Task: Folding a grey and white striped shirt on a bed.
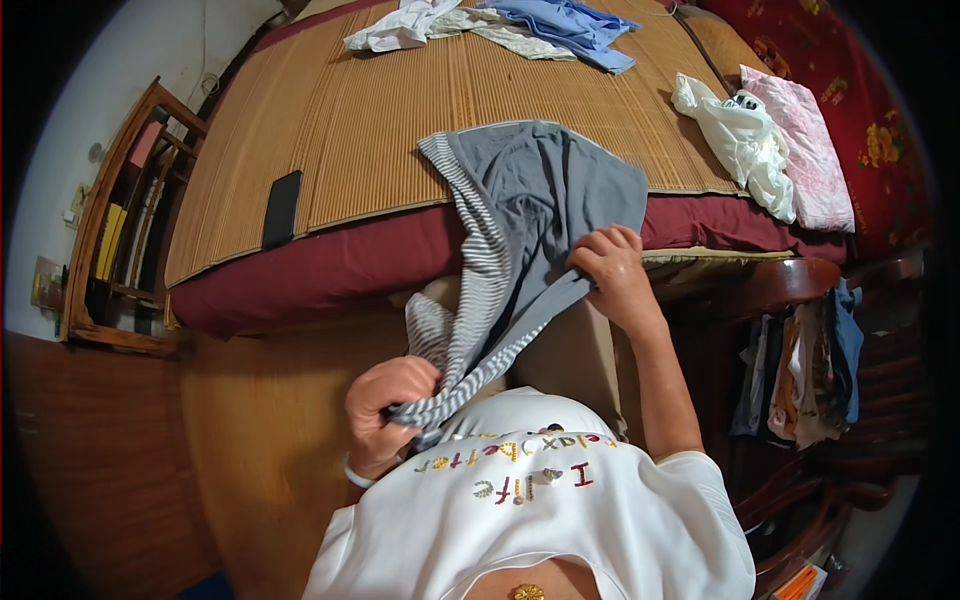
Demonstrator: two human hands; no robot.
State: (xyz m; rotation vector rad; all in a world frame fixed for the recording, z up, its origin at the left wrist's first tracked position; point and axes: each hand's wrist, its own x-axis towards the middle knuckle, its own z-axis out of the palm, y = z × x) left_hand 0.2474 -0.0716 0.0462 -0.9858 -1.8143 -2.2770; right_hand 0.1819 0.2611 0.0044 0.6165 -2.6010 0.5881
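A grey garment with grey-and-white striped parts (555, 176) stretches from the bed's bamboo mat down over the edge to my lap. Near my body, my left hand (390, 409) is closed around a bunched striped end of it. My right hand (611, 262) grips a grey fold at the garment's right side, close to the bed's edge. Between the two hands runs a taut strip, grey near the right hand and striped near the left. Whether the cloth is a shirt or another garment cannot be made out.
A black smartphone (283, 210) lies on the bamboo mat (375, 127) at left. Blue clothing (570, 26) and pale clothing (401, 26) lie at the far side. To the right are a white plastic bag (742, 139) and a pink pillow (802, 142). Clothes (806, 367) hang beside a wooden chair (787, 277).
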